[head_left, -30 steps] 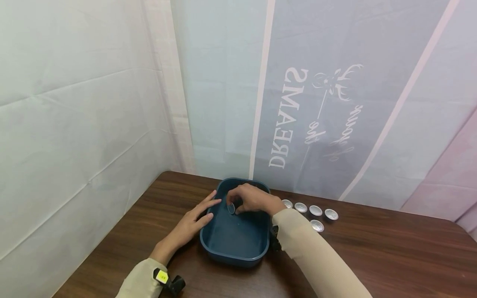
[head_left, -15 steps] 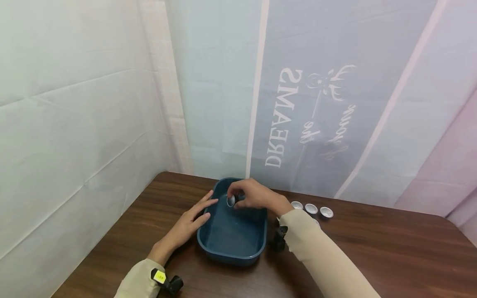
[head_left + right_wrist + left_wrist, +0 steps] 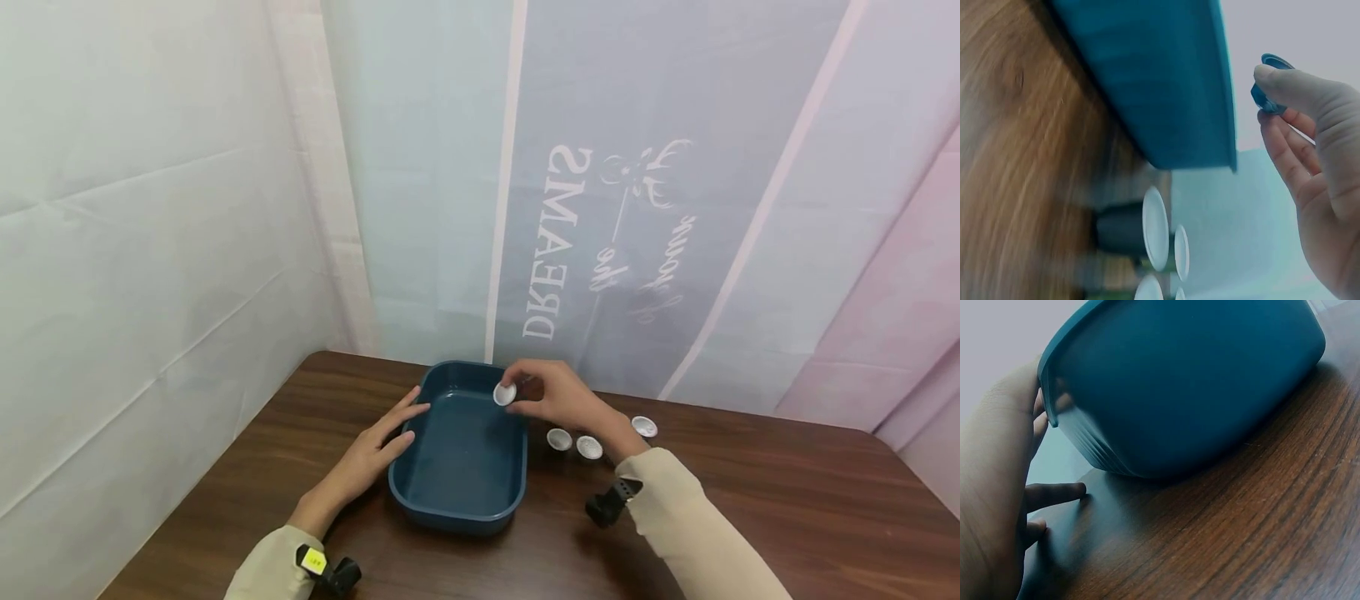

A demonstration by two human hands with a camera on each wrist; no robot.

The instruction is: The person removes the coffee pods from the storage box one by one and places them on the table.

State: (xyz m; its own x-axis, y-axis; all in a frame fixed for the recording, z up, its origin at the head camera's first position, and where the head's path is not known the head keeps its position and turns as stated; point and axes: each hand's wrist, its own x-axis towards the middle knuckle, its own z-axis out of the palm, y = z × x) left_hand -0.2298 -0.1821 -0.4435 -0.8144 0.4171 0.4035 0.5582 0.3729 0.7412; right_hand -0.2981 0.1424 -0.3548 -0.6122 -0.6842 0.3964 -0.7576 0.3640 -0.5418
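My right hand (image 3: pixel 558 396) pinches a coffee capsule (image 3: pixel 505 394) between thumb and fingertips, over the far right rim of a dark blue plastic basin (image 3: pixel 457 442). In the right wrist view the capsule (image 3: pixel 1267 94) shows a blue body and a wide rim, above the basin's edge. My left hand (image 3: pixel 375 446) rests against the basin's left rim, fingers spread and fairly straight. From the left wrist, the basin's outer wall (image 3: pixel 1179 381) fills most of the view, with fingers (image 3: pixel 1054 495) beside it. Nothing lies on the visible basin floor.
Several more capsules with pale lids, among them one capsule (image 3: pixel 558 439) and another capsule (image 3: pixel 644 426), stand right of the basin, partly behind the right wrist. The brown wooden table (image 3: pixel 750 500) meets a printed fabric backdrop (image 3: pixel 420 208) at its far edge.
My right hand, with the capsule, has moved from inside the basin rightward to its right rim. The head view has shifted slightly right. My left hand stays at the left rim.
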